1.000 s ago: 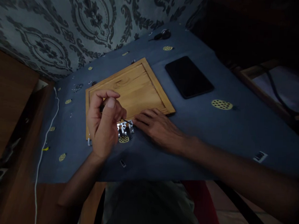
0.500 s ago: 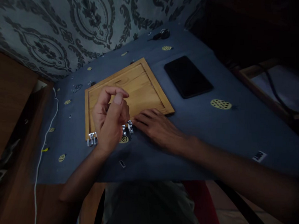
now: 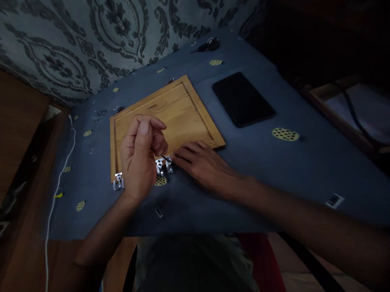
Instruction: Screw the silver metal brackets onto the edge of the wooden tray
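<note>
Well, the left hand (image 3: 139,158), near the middle of the frame, has its grip curled closed on a slim dark tool (image 3: 165,157), the shaft reaching down to the silver hooks (image 3: 160,167) along the wooden board's (image 3: 177,106) lower edge. Just right of them, the right hand (image 3: 202,165) lies open, palm down, fingers extended over that edge. The board rests mid-frame on the blue tabletop (image 3: 237,221); a black tablet (image 3: 244,99) lies to its upper right.
</note>
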`<action>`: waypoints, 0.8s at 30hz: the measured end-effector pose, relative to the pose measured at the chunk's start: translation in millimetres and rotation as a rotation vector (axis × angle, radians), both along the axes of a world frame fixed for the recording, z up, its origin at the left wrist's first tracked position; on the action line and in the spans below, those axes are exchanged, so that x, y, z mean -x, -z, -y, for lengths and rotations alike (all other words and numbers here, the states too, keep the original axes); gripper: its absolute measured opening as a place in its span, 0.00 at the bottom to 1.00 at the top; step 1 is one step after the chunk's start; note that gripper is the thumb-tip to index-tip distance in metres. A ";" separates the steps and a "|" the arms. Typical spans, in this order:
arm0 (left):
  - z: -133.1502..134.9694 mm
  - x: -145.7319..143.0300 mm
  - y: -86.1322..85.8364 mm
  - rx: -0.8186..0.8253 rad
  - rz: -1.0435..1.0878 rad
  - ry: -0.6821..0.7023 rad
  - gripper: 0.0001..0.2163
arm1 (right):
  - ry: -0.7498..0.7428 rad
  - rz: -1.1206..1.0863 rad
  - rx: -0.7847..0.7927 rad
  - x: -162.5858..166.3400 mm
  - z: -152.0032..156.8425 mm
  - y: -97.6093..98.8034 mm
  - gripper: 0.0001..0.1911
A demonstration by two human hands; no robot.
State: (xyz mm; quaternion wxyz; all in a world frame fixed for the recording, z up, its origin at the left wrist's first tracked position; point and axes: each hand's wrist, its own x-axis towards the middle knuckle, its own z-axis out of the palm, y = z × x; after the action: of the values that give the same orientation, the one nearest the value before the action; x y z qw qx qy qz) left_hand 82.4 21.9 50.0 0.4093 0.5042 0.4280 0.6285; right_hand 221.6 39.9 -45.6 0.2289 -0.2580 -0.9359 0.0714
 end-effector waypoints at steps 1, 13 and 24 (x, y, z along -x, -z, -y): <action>-0.4 -0.4 -0.2 0.000 0.021 -0.023 0.15 | 0.001 0.004 -0.001 0.0 -0.1 0.0 0.13; -8.9 1.3 2.0 -0.048 0.007 0.076 0.13 | -0.013 -0.033 0.018 0.4 -1.4 3.4 0.15; -16.5 14.1 -1.4 0.097 -0.052 0.232 0.17 | -0.019 -0.012 -0.006 0.0 -1.6 2.3 0.15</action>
State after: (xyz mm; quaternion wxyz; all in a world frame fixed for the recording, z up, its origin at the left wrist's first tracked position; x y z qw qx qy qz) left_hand 68.3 38.3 51.4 0.4920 0.5462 0.4072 0.5420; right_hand 221.6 41.5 -47.8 0.2347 -0.2478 -0.9372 0.0724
